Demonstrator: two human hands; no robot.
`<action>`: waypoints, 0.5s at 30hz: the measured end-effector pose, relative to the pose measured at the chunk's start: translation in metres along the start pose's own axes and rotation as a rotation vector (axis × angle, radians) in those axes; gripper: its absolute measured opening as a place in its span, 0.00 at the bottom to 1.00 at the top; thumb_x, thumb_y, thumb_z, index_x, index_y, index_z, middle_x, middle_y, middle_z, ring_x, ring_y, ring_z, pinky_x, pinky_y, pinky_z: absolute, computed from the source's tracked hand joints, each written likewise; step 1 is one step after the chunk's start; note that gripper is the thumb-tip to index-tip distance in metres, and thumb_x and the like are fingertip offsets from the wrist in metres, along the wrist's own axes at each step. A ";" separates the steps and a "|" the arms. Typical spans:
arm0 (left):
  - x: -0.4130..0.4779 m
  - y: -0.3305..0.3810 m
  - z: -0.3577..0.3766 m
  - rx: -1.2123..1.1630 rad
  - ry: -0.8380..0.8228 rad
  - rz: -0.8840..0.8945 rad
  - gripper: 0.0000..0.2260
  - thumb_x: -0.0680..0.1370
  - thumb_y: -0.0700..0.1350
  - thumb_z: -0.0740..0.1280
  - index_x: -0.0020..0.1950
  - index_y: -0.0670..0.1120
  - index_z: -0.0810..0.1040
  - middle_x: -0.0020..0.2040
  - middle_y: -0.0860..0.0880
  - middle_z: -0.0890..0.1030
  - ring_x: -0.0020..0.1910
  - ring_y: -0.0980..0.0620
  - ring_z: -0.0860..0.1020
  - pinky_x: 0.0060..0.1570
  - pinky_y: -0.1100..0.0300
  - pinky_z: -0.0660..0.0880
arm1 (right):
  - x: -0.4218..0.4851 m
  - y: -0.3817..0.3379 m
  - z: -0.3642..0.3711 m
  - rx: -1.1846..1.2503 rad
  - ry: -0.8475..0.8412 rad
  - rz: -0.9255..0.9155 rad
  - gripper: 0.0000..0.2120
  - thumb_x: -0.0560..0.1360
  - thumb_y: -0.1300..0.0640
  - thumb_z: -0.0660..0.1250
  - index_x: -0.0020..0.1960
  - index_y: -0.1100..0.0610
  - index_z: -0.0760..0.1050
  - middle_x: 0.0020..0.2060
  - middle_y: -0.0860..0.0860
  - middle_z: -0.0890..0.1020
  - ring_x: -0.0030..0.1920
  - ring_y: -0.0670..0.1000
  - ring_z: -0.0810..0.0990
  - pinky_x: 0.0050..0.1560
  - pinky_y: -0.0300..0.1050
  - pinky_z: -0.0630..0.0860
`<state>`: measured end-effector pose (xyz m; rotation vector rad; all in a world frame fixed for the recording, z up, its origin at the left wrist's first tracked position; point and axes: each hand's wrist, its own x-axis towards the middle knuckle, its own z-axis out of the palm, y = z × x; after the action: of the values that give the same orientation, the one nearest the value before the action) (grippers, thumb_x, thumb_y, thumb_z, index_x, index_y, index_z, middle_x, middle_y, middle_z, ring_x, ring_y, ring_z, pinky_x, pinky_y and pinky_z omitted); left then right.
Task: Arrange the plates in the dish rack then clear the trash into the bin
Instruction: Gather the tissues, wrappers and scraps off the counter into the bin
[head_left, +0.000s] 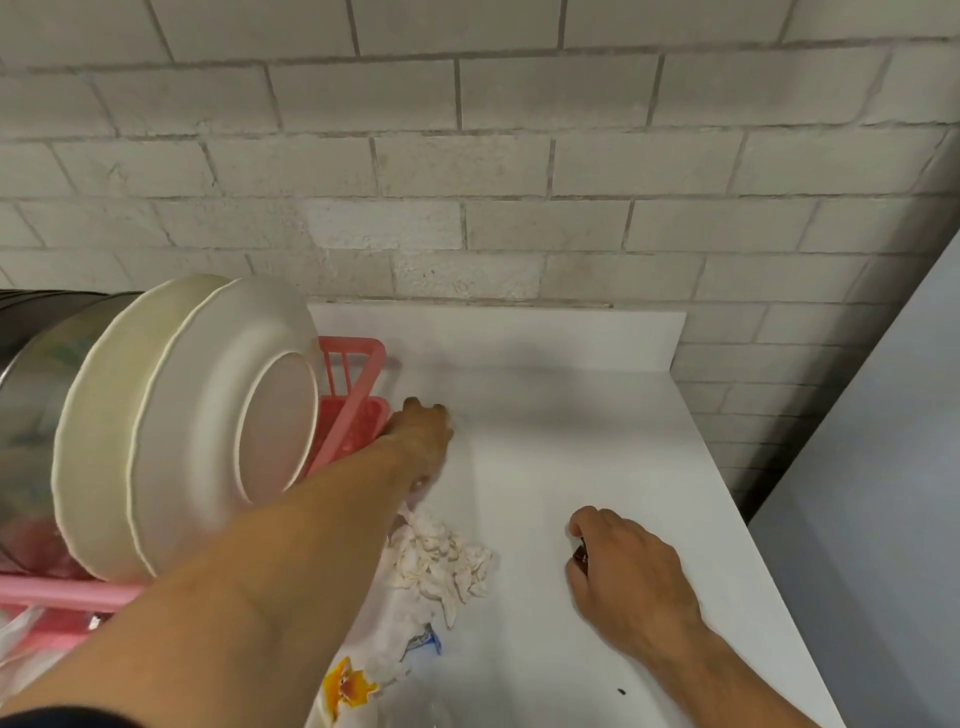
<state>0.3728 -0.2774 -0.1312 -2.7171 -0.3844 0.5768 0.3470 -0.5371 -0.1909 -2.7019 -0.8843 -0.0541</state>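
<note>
Plates (182, 426) are already standing on edge in the pink dish rack (358, 395) at the left of the head view, packed close against the steel bowls (31, 384). So that half looks done to me and you're on the trash part.

Your left hand (423, 436) is out over the white counter (597, 415) just beside the rack's corner, fingers curled down onto the surface. It's too blurry to tell if anything's pinched in there. Your right hand (628, 571) is curled round a small dark scrap (579, 556). The crumpled tissue (441, 561) sits between your hands, right against your left forearm. A yellow-printed wrapper (348, 686) and a blue-and-white wrapper (423, 642) lie nearer you.

What I'd watch is that left forearm, which runs right by the front plate's lower rim. Lift your elbow on the way back and you could knock the plate loose. The same arm could sweep the tissue off the counter. The bin isn't in view either, so small bits may drop on the way there.
</note>
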 end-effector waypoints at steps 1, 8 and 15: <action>0.001 0.003 0.004 0.050 0.053 0.000 0.25 0.71 0.43 0.72 0.66 0.46 0.69 0.63 0.47 0.68 0.58 0.43 0.69 0.49 0.56 0.73 | 0.000 0.000 0.001 0.007 0.004 -0.003 0.11 0.75 0.52 0.57 0.57 0.47 0.68 0.48 0.41 0.76 0.46 0.46 0.73 0.40 0.41 0.66; -0.014 0.007 -0.004 -0.382 0.307 -0.097 0.15 0.81 0.49 0.59 0.65 0.46 0.72 0.50 0.43 0.72 0.47 0.46 0.74 0.42 0.55 0.73 | -0.002 -0.001 -0.003 0.072 0.023 0.032 0.11 0.75 0.50 0.60 0.58 0.47 0.69 0.48 0.41 0.78 0.48 0.45 0.76 0.45 0.41 0.71; -0.067 -0.006 -0.038 -0.764 0.575 -0.151 0.18 0.79 0.54 0.59 0.34 0.44 0.72 0.38 0.46 0.73 0.38 0.47 0.73 0.34 0.58 0.65 | -0.003 -0.010 -0.026 0.038 -0.024 0.074 0.05 0.75 0.53 0.61 0.42 0.49 0.66 0.38 0.43 0.74 0.37 0.46 0.72 0.35 0.40 0.65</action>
<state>0.3292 -0.3042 -0.0730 -3.3202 -0.7564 -0.5096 0.3407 -0.5388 -0.1635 -2.7026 -0.7828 0.0107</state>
